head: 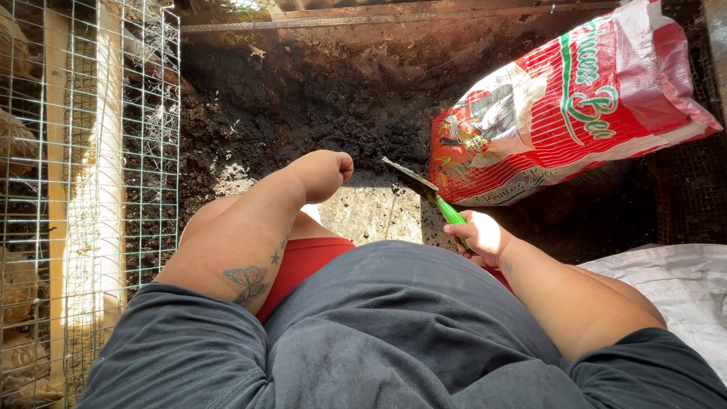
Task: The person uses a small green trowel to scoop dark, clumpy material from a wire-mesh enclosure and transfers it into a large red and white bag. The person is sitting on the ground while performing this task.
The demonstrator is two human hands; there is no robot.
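The scraper (424,193) lies between the wire cage (91,151) on the left and the sack (575,106) on the right, dirt (303,106) behind it.

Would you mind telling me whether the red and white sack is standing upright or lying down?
Lying down. The red and white sack rests tilted on its side on the dark dirt floor, its printed face turned up.

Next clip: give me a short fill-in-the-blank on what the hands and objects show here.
1. The right hand grips a scraper with a ____ handle.
2. The left hand is closed in a fist and holds ____.
3. The red and white sack lies on the person's ____ side.

Missing words: green; nothing; right
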